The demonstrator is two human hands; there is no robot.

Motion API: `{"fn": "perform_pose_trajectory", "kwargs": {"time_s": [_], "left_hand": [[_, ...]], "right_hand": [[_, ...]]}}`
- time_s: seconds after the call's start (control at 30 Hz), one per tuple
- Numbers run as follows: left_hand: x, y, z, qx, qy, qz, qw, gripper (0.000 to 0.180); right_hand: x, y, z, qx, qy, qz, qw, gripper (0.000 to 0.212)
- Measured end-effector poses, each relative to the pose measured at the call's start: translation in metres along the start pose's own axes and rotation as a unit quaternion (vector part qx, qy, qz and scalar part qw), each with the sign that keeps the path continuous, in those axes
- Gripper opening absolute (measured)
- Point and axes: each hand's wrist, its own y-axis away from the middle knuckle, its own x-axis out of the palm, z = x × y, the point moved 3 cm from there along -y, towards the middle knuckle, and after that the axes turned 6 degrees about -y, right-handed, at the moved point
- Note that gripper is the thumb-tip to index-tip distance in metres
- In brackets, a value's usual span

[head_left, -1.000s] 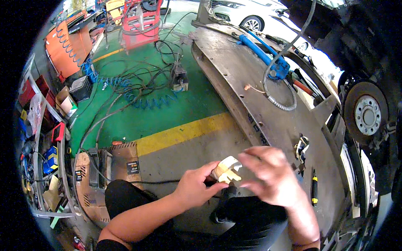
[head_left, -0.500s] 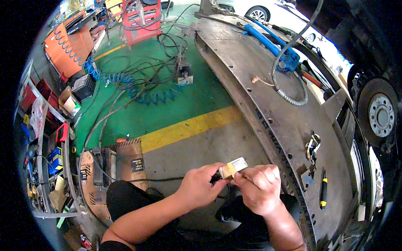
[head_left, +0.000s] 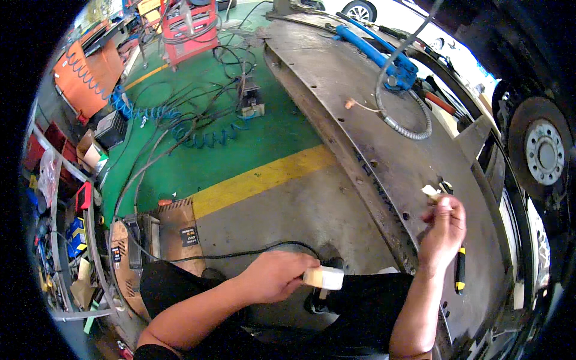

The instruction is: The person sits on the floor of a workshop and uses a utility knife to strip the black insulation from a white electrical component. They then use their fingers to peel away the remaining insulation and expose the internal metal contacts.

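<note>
My left hand (head_left: 277,276) pinches a small rectangular block (head_left: 332,278), white at one end and tan at the other, holding it above my lap. I cannot make out what kind of part it is. My right hand (head_left: 443,231) reaches over the steel platform (head_left: 414,174), its fingers drawn together by a small heap of black and pale scraps (head_left: 445,186). A pale bit (head_left: 429,191) shows at its fingertips; whether it is gripped or lies on the heap is unclear. A black and yellow handled cutter or knife (head_left: 460,271) lies beside my right wrist.
A blue hydraulic cylinder (head_left: 372,51) and a grey hose (head_left: 410,131) rest on the platform's far part. A brake disc (head_left: 543,150) stands at right. Cables and a blue coiled hose (head_left: 207,139) sprawl over the green floor. Flattened cardboard (head_left: 186,219) and a cluttered rack (head_left: 57,234) are at left.
My right hand has left the block and moved right, over the scraps on the platform. My left hand has lowered slightly with the block. The whole view has shifted a little.
</note>
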Motion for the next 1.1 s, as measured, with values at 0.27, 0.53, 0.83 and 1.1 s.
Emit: {"fn": "perform_pose_trajectory", "kwargs": {"time_s": [0.27,0.53,0.83,1.1], "left_hand": [[-0.02,0.005,0.034,-0.151,0.526,-0.206,0.812,0.061],[-0.037,0.008,0.03,-0.136,0.672,-0.252,0.683,0.062],[-0.04,-0.003,0.025,-0.041,0.589,-0.238,0.771,0.101],[-0.052,0.004,0.013,-0.093,0.539,-0.238,0.803,0.093]], "right_hand": [[0.05,0.059,-0.001,0.074,0.024,0.223,0.972,0.024],[-0.007,-0.006,-0.013,-0.024,0.047,0.01,0.999,0.033],[-0.047,-0.065,-0.025,0.016,0.267,-0.059,0.962,0.02],[-0.031,-0.067,-0.008,-0.102,0.417,-0.019,0.903,0.023]]}}
